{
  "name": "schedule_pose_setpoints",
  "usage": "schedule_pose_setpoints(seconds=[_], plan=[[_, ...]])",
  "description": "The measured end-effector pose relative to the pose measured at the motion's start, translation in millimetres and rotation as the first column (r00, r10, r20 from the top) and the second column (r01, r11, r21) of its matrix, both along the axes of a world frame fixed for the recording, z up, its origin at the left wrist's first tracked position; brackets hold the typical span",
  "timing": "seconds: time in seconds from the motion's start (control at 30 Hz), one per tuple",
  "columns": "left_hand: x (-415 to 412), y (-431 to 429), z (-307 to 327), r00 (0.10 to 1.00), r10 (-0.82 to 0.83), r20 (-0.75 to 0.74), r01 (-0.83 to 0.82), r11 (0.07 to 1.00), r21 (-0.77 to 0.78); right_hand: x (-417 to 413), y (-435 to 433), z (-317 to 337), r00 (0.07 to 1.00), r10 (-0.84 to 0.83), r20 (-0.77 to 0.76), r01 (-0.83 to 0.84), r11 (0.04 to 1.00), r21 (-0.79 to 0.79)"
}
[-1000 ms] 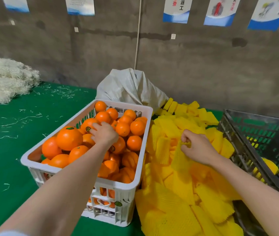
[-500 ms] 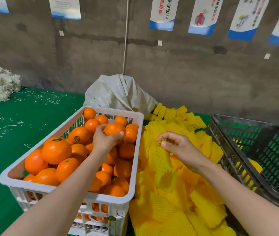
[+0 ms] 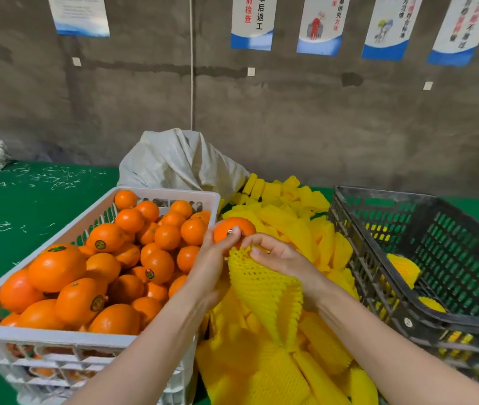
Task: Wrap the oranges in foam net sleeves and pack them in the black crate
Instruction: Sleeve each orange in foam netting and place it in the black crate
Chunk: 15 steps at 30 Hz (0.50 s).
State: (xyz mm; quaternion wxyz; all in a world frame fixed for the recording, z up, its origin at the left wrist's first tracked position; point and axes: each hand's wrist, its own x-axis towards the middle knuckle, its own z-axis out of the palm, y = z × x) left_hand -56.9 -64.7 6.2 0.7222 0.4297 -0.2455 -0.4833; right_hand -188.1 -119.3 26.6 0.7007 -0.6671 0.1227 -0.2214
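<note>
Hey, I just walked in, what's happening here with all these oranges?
A person is wrapping oranges. Their left hand grips an orange over a pile of yellow sleeves, beside the white crate full of loose fruit. Their right hand pinches the mouth of a foam net sleeve against the orange's underside; it isn't in yet. The black crate holds a couple of wrapped oranges.

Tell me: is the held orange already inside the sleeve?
Out: the orange is bare, at the mouth of the foam sleeve.
</note>
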Motion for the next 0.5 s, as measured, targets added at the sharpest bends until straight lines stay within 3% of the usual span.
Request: schedule_pose_setpoints(seconds=[0.07,0.2,0.4,0.5], plan=[[-10.6,-1.6,-4.1,0.995,0.065,0.079,-0.066,0.998,0.007,-2.1,-0.5,-1.7,0.999,-0.022,0.023,0.022,0.999,-0.024],[-23.7,-4.4,-12.8,0.996,0.036,-0.084,-0.038,0.999,-0.02,-3.3,-4.3,-5.3,0.974,-0.222,0.051,0.228,0.948,-0.221],[-36.9,-7.6,-24.0,0.997,0.073,0.033,-0.071,0.996,-0.057,-20.7,-3.4,-13.7,0.817,-0.537,0.21,0.561,0.656,-0.504],[-39.5,-4.5,-24.8,0.998,-0.053,0.045,0.056,0.995,-0.08,-22.1,0.5,-17.0,0.747,-0.613,0.255,0.638,0.557,-0.532]])
